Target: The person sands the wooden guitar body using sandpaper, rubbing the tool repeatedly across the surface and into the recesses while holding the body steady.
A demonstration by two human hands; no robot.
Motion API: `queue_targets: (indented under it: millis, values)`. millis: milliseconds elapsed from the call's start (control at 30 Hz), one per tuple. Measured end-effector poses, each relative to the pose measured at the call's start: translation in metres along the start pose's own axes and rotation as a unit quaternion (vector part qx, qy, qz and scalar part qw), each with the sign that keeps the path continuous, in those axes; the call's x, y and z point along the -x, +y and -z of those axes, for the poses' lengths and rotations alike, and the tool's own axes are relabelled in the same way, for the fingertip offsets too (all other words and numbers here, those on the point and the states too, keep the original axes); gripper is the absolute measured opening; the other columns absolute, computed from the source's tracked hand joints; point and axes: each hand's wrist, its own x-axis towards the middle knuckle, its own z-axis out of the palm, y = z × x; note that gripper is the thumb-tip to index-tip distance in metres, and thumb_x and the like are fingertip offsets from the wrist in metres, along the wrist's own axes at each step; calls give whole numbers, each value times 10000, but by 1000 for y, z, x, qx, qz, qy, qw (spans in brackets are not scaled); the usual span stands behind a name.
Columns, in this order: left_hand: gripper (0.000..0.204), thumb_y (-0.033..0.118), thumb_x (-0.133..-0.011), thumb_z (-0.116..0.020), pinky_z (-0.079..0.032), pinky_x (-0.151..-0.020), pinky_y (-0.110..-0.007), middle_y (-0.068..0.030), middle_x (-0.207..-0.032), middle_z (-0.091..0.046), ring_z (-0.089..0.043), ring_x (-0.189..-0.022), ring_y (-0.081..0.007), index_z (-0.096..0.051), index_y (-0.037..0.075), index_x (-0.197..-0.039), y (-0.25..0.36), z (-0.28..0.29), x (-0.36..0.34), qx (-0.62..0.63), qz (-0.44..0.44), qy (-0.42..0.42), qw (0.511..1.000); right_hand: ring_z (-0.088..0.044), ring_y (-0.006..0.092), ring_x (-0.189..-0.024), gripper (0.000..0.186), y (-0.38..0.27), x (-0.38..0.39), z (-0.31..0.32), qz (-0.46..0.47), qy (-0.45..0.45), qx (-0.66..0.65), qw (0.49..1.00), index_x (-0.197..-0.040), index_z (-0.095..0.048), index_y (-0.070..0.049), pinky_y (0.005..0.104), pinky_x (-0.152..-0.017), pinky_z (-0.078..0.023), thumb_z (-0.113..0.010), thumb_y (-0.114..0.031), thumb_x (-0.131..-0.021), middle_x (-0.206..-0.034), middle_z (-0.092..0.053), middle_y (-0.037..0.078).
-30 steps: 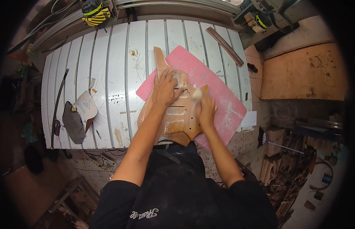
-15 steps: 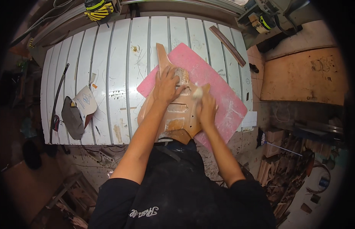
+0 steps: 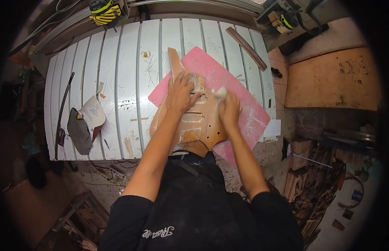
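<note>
A wooden electric guitar body [image 3: 193, 109] with routed cavities and small holes lies on a pink board [image 3: 251, 113], near the slatted table's front edge. My left hand [image 3: 181, 94] rests on its upper part, fingers spread by the pale, dusty neck area and thumb reaching toward a cavity. It holds nothing and steadies the wood. At the body's right edge, my right hand [image 3: 230, 108] is closed around a small pale piece of sandpaper [image 3: 221, 93], partly hidden by the fingers and blurred. White dust marks the body and the board.
On the white slatted table [image 3: 127, 83], a cap [image 3: 92, 113] and a thin black rod [image 3: 66, 108] lie left. A dark wooden strip [image 3: 246, 48] lies at the far right, white paper [image 3: 272, 128] at the right edge. A metal rail [image 3: 194, 3] runs behind.
My right hand has moved slightly up and outward to the right with the pale sandpaper, along the guitar body's edge. My left hand stays in place on the body.
</note>
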Motion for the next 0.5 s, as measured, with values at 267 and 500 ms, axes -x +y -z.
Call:
queue_targets:
  millis: [267, 500]
  values:
    - [425, 460, -900, -811, -295, -1230, -642, -120, -1529, -591, -423, -1527, -371, -751, 42, -948, -8, -2, 3, 18, 1, 35, 999, -579, 397, -1323, 196, -25, 126, -5, 106, -42, -43, 993, -1107, -733, -43, 591, -1099, -435, -680, -100, -928, -1462, -644, 178]
    - [422, 482, -915, -787, -275, -1253, -641, -105, -1563, -561, -387, -1548, -350, -770, 67, -993, 1, -2, 0, 12, 5, 25, 1000, -582, 401, -1272, 287, -6, -7, 1, 31, -1, -17, 999, -1216, -710, -83, 586, -1039, -454, -655, -76, -935, -1391, -651, 158]
